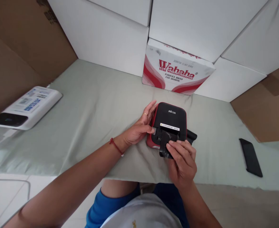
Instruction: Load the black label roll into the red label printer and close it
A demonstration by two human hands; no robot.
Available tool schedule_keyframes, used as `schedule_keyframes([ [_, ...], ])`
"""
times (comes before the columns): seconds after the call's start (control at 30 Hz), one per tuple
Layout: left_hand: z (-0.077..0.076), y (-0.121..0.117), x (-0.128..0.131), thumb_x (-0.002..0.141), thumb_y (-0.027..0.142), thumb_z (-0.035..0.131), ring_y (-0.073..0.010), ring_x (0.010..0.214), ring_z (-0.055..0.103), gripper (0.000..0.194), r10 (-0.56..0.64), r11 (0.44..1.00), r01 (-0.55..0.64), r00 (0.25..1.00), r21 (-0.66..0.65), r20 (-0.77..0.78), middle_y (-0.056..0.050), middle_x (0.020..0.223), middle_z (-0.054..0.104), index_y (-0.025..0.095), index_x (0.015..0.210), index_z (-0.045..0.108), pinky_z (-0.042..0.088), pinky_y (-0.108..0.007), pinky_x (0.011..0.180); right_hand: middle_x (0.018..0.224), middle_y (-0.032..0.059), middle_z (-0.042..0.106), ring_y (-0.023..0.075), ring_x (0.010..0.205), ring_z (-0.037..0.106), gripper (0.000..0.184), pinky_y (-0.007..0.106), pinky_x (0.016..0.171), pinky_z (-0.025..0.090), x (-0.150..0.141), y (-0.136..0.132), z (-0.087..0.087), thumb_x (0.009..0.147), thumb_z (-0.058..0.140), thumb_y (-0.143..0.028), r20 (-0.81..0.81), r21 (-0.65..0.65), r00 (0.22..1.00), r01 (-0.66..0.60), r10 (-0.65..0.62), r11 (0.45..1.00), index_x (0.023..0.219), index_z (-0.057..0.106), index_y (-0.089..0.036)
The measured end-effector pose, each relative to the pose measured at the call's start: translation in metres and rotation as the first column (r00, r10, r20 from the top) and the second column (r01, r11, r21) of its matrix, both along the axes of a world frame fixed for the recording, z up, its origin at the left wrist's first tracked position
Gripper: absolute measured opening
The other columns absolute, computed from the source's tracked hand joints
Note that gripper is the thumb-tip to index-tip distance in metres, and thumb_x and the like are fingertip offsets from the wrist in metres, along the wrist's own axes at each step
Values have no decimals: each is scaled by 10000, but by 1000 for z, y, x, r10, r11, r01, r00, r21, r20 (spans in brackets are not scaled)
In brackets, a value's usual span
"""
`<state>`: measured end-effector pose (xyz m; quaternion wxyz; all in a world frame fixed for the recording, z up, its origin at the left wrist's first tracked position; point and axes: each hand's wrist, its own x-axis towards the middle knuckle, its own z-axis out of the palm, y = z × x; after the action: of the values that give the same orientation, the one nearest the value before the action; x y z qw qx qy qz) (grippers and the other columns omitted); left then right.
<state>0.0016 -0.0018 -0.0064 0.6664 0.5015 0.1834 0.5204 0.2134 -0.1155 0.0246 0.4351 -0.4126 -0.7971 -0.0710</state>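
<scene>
A small black and red box-shaped device (170,117), looking like a label printer, lies on the cloth in front of me. My left hand (138,129) grips its left side, with the thumb on a grey tab (154,131) near the front. A crumpled black strip (163,148) lies over the front of the device, below a white warning label (169,127). My right hand (183,160) pinches this strip, fingers on top; the thumb is mostly hidden. A black rod-like part (192,136) sticks out at the device's right side.
A grey-green cloth (101,101) covers the table. On the left lies a white power bank (42,103) with a cable; on the right, a black phone (250,157). A Wahaba-lettered carton (177,71) stands behind, against white boxes (111,34). Brown cardboard (268,104) flanks both sides.
</scene>
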Motion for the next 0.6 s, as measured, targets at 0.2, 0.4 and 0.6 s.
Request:
schedule_keyframes([
  [0.2,-7,2,2,794,320,833,-309,1748,186,999,24,998,-22,999,66,-23,-6,1861,254,413,1679,378,158,-529,1438,1203,42,828,253,1154,731,560,528,1110,579,4,6,12,975,632,-70,28,-16,999,-35,36,999,1463,688,-340],
  [0.4,-7,7,5,903,489,781,-290,1653,399,712,139,988,-138,990,-71,13,-96,1733,470,320,1543,520,328,-499,1370,1176,43,848,242,1053,752,260,450,922,615,8,30,41,1002,706,-163,-7,-62,1000,18,-19,998,1195,803,-308],
  [0.6,-1,14,5,844,268,644,-132,901,699,172,396,870,-386,918,-308,-34,-23,1120,692,223,1001,593,583,-297,841,939,30,817,213,851,774,244,376,802,631,9,54,89,1015,728,-463,-296,-171,920,215,-258,962,1090,850,-265],
])
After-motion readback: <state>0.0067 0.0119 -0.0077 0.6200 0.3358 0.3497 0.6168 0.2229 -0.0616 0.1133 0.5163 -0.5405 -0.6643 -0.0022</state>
